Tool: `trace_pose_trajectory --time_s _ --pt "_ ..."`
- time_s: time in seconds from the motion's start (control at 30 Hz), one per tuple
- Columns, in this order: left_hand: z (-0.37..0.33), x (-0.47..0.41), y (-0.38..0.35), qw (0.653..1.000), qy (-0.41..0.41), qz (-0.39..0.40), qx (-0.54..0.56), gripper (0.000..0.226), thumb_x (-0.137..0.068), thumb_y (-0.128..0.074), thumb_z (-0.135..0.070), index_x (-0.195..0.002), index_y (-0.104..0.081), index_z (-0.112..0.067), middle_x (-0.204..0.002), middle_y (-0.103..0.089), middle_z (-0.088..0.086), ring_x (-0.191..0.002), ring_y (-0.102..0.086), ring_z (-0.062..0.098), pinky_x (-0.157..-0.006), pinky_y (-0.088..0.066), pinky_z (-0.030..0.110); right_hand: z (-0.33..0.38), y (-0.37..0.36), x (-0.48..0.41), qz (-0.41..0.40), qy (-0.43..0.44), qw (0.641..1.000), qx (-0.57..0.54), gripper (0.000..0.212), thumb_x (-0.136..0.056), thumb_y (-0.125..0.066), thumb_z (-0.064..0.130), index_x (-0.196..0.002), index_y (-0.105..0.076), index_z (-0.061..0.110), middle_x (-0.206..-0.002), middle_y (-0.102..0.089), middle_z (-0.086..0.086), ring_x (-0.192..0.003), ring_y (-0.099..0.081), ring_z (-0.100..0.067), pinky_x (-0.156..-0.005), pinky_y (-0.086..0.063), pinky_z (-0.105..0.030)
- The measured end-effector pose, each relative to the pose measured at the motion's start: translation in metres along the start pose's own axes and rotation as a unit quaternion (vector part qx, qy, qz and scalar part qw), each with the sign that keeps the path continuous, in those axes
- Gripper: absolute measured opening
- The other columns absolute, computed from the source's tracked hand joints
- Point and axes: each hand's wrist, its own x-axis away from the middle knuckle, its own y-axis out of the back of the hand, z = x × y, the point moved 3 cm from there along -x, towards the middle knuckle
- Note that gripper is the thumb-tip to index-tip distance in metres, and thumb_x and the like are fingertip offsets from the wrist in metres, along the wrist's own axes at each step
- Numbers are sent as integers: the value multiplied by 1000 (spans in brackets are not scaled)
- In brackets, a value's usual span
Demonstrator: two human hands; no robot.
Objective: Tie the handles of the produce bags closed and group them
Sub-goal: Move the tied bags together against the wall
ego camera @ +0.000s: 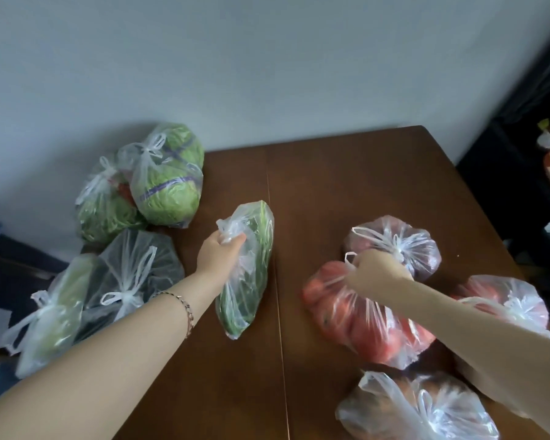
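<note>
Produce bags (417, 249): we count four reddish ones lower right; our right hand (375, 271) grips one red bag (362, 325) by its handles, our left hand (219, 255) clutches one green bag (254, 274), centre

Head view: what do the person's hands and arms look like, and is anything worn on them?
Both arms are bare, with no sleeves in frame. The left hand and right hand wear no gloves, and no rings show. A thin chain bracelet with dark and reddish links circles the left wrist; the right wrist carries nothing.
</note>
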Motion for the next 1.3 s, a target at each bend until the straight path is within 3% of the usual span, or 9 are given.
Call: trace_pose_trajectory --time_s 0.27,0.67,0.8,0.87,0.93,1.0,1.07,1.17,1.3 --pt "-47 -96 13 996 -2 17 84 45 -93 -51 -31 -131 -45 -10 -106 -47 -5 -102 -51 20 -85 -36 27 89 28 -93 -37 -26 981 -188 28 -81 -48 13 -57 -35 14 -60 -40 0 -52 -40 -13 -42 -26 -23" --pt "-79 -246 6 999 -50 -3 -14 39 -95 -46 -27 -126 -39 -3 -119 -55 20 -106 -55 35 -80 -41 32 185 36 -257 -108 -14 954 -279 23 -82 -45 12 -62 -34 13 -61 -40 0 -54 -40 -14 -44 -25 -25" --pt "-82 -260 7 991 -117 -19 -56 41 -94 -41 -9 -133 -31 3 -136 -38 24 -124 -43 37 -97 -39 36 209 37 -282 -129 -4 937 -324 15 -84 -45 11 -70 -42 10 -63 -41 1 -74 -46 -24 -60 -35 -25" --pt "-78 -244 4 968 -204 -31 -146 60 -91 -44 -7 -144 -16 -3 -152 -13 19 -139 -23 35 -113 -28 41 216 37 -287 -132 2 930 -342 21 -86 -46 12 -65 -41 12 -65 -44 -1 -80 -47 -24 -69 -35 -28" --pt "-62 -224 -6 892 -308 -12 -330 70 -91 -48 -19 -148 -7 -11 -156 2 16 -143 -7 35 -117 -17 47 218 34 -289 -117 8 936 -331 10 -87 -46 12 -83 -52 5 -83 -54 -10 -87 -50 -26 -72 -38 -29" --pt "-35 -211 -14 785 -360 62 -501 74 -91 -47 -37 -149 -5 -19 -156 8 17 -143 7 39 -117 -3 56 214 25 -281 -117 17 955 -273 37 -84 -49 13 -121 -46 4 -115 -48 -15 -106 -48 -28 -85 -41 -33" --pt "-6 -207 -17 730 -341 114 -581 84 -88 -48 -49 -149 3 -22 -155 19 15 -140 20 43 -114 11 58 203 7 -263 -162 -15 970 -183 66 -80 -54 17 -139 -25 19 -138 -26 -12 -124 -31 -32 -100 -32 -43" --pt "15 -211 -21 703 -311 111 -630 91 -87 -51 -50 -148 9 -19 -151 30 20 -136 25 47 -112 12 56 179 -20 -241 -131 -110 969 -179 82 -83 -57 36 -144 -5 27 -144 -16 -13 -125 -31 -36 -98 -34 -48" --pt "16 -222 -27 711 -268 106 -642 79 -94 -45 -40 -149 3 -10 -151 25 23 -139 19 45 -116 2 50 179 -31 -247 -37 -56 964 -259 77 -90 -50 39 -147 -4 16 -138 -29 -19 -108 -52 -35 -85 -47 -42"
